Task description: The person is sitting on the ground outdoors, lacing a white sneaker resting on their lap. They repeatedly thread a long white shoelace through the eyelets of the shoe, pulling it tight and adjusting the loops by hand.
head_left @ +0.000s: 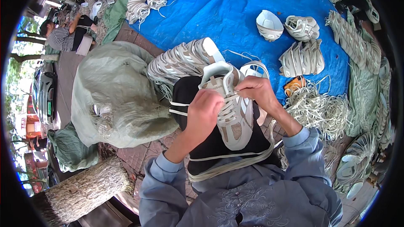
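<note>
A beige and white sneaker upper point(237, 136) lies over the black cloth on my lap, its toe toward me. White lace crosses the lower eyelets. On the left side of the opening, my left hand point(204, 110) is closed in a pinch on the shoelace point(178, 104), whose loose strands stick out to the left. My right hand point(257, 91) pinches the lace at the right row of eyelets, beside the tongue. Another upper's rim point(255, 68) shows just behind it. A bundle of loose laces point(235, 166) lies across my lap.
Nested uppers point(182, 62) lie beyond my lap; more stacks point(301, 59) rest on a blue tarp point(210, 12). A tangled lace heap point(322, 111) is at right. A large pale sack point(120, 88) and tree trunk point(88, 187) stand left. Another person point(63, 35) sits far left.
</note>
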Demonstrator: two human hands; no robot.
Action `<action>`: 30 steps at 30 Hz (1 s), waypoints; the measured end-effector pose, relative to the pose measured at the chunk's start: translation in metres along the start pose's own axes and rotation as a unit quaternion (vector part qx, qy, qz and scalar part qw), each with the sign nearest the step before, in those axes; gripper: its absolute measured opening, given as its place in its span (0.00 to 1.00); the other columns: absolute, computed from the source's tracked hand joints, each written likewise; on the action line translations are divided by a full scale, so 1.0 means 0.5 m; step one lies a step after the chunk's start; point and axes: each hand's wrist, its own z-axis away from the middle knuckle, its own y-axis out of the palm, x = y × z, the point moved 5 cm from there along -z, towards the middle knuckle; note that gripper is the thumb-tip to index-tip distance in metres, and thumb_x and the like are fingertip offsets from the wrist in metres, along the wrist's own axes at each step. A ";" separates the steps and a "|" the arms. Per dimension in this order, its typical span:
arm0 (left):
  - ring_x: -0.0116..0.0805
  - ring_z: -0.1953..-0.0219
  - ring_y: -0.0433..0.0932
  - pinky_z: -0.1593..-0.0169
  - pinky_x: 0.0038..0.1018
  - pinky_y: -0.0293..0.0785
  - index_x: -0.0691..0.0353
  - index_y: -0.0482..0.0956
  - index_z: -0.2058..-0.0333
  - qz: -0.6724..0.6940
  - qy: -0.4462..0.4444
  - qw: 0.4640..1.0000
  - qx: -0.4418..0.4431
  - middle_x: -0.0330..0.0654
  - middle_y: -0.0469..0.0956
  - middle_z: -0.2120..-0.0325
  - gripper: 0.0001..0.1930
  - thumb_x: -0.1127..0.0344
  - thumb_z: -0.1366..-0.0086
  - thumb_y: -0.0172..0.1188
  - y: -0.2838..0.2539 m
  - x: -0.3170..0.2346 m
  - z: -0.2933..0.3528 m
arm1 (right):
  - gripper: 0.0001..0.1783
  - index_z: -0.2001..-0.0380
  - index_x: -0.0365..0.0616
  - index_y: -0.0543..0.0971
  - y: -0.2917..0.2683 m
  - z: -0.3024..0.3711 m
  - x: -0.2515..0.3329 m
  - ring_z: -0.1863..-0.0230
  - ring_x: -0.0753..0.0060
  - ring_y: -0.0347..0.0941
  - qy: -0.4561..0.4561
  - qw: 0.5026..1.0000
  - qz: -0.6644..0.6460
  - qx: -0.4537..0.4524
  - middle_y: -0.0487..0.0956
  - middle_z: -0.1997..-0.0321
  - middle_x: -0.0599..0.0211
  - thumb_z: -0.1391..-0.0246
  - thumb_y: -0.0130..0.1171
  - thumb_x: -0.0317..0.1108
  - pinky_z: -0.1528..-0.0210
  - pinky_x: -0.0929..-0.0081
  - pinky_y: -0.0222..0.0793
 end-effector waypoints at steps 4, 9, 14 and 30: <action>0.39 0.79 0.73 0.73 0.29 0.68 0.65 0.73 0.75 -0.039 -0.127 0.987 0.094 0.45 0.73 0.82 0.03 0.72 0.48 0.54 0.046 0.053 -0.019 | 0.04 0.78 0.38 0.75 0.019 -0.002 0.028 0.76 0.65 0.72 -0.061 0.986 0.153 0.001 0.74 0.77 0.60 0.62 0.58 0.26 0.73 0.73 0.66; 0.49 0.77 0.73 0.72 0.36 0.68 0.65 0.74 0.78 0.062 -0.199 0.966 0.154 0.50 0.73 0.82 0.05 0.70 0.50 0.52 0.083 0.080 -0.023 | 0.02 0.81 0.38 0.72 0.032 0.004 0.026 0.76 0.57 0.72 -0.134 0.930 0.340 0.040 0.73 0.79 0.58 0.62 0.54 0.26 0.75 0.68 0.69; 0.49 0.77 0.73 0.71 0.36 0.68 0.65 0.75 0.78 0.048 -0.159 0.972 0.164 0.50 0.73 0.81 0.04 0.72 0.52 0.52 0.098 0.063 -0.019 | 0.03 0.82 0.37 0.72 0.041 -0.008 0.040 0.80 0.58 0.72 -0.166 0.878 0.445 0.058 0.72 0.82 0.58 0.65 0.52 0.26 0.80 0.69 0.69; 0.48 0.77 0.73 0.72 0.37 0.68 0.63 0.75 0.81 0.036 -0.152 0.950 0.271 0.50 0.72 0.84 0.05 0.71 0.54 0.52 0.127 0.085 -0.045 | 0.07 0.82 0.39 0.73 0.012 -0.019 -0.020 0.79 0.78 0.70 -0.085 0.985 0.147 0.022 0.73 0.81 0.67 0.69 0.60 0.19 0.77 0.80 0.65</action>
